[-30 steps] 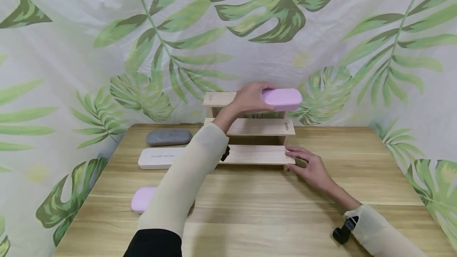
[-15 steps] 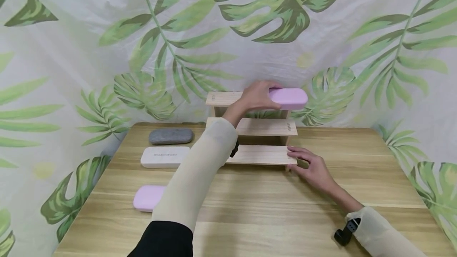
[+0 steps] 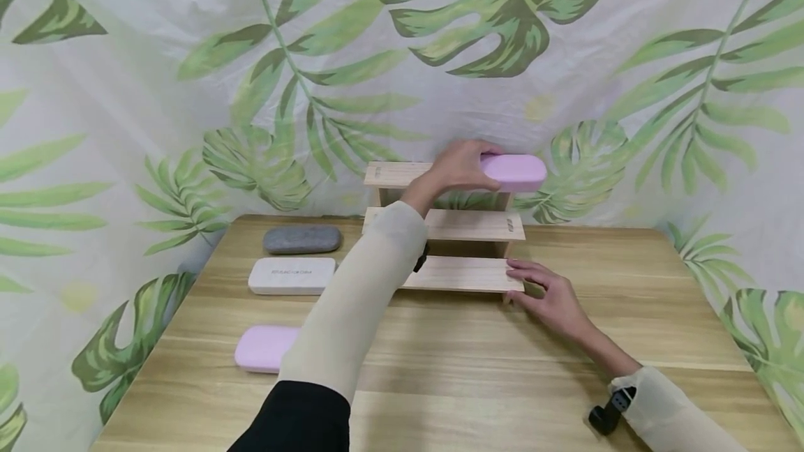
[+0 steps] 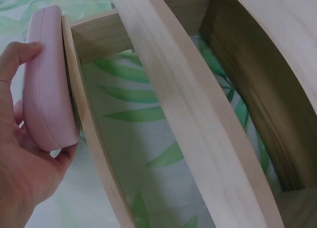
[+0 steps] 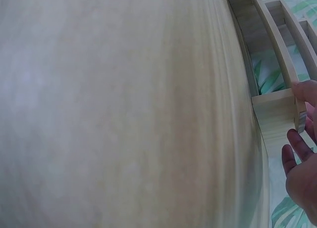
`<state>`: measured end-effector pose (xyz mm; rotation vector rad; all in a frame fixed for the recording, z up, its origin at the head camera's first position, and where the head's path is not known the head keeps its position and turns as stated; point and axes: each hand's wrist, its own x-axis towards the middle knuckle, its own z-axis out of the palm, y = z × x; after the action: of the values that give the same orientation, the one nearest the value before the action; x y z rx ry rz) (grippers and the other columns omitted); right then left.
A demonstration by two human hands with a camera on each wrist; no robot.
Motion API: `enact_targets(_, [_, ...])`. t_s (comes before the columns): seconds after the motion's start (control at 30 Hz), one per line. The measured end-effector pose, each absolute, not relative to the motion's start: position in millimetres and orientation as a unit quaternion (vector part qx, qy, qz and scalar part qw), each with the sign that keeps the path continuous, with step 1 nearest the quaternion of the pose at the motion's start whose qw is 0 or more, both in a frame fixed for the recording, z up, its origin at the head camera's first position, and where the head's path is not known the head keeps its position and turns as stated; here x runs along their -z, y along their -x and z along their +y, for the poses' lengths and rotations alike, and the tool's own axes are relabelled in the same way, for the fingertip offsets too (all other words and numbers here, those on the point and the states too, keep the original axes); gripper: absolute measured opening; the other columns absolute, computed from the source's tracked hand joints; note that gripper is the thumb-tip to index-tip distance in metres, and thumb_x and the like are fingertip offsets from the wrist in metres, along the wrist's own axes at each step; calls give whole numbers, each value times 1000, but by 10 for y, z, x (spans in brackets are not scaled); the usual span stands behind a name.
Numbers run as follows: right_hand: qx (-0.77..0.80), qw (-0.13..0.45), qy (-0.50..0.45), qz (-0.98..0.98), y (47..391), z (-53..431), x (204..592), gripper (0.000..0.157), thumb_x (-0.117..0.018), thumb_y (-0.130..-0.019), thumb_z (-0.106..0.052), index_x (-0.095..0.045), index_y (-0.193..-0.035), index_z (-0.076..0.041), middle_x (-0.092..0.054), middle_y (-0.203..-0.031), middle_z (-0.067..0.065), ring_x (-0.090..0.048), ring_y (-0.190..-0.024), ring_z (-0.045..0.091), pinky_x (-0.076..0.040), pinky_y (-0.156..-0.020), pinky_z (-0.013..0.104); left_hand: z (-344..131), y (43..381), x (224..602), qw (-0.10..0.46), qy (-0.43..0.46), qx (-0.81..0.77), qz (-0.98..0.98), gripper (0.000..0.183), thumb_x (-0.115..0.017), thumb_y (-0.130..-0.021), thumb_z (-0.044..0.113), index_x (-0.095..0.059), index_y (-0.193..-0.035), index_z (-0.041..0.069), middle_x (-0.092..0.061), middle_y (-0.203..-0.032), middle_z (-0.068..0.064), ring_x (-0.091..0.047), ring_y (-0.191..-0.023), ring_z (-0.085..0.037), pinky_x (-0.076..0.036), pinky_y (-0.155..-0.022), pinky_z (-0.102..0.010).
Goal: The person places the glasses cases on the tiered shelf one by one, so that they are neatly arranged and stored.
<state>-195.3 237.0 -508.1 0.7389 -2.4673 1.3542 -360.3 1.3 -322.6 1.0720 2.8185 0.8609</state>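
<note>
My left hand (image 3: 465,166) grips a pink glasses case (image 3: 518,171) at the right end of the top tier of a three-tier wooden rack (image 3: 474,225). In the left wrist view, the thumb lies on one side of the case (image 4: 47,79) and fingers curl beneath its end; the case lies against the top board. My right hand (image 3: 553,298) pinches the right end of the rack's lowest board between thumb and fingers. The right wrist view shows the thumb on that board's edge, with some fingers spread off it. My left forearm hides part of the rack's left side.
Left of the rack, a grey glasses case (image 3: 301,239), a white case (image 3: 292,276) with printed lettering and another pink case (image 3: 266,349) lie on the wooden table (image 3: 477,382). My left sleeve partly covers that pink case. A leaf-patterned cloth (image 3: 389,54) hangs behind.
My left hand has slid the pink case a little to the right along the top tier. The right hand keeps its hold on the lowest board. The whole head view has shifted slightly.
</note>
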Motion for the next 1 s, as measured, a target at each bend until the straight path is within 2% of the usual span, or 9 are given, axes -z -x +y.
enact_targets(0.4, [-464,117,-254,-841,1958,2372,5102,41,-85,-86,1,-76,-126,-3,-68,-141,13,-60,-133,38,-41,-105,9,93,3669,3243,10,-348,-264,899,62,-82,-85,31,-67,-142,13,-69,-138,-3,-62,-112,-16,-46,-92,-27])
enact_targets(0.7, [-462,114,-250,-843,1952,2381,5106,41,-85,-86,1,-76,-126,-3,-68,-141,13,-61,-132,38,-41,-104,8,55,3675,3240,17,-349,-294,890,64,-85,-86,27,-66,-144,9,-66,-144,-7,-61,-125,-19,-45,-101,-26])
enact_targets(1.0, [-461,117,-253,-842,1967,2378,5109,40,-85,-87,-1,-76,-126,-3,-67,-142,14,-60,-133,38,-41,-105,8,13,3710,3258,4,-344,-287,894,64,-86,-86,28,-66,-144,10,-65,-147,-7,-59,-133,-21,-45,-106,-27])
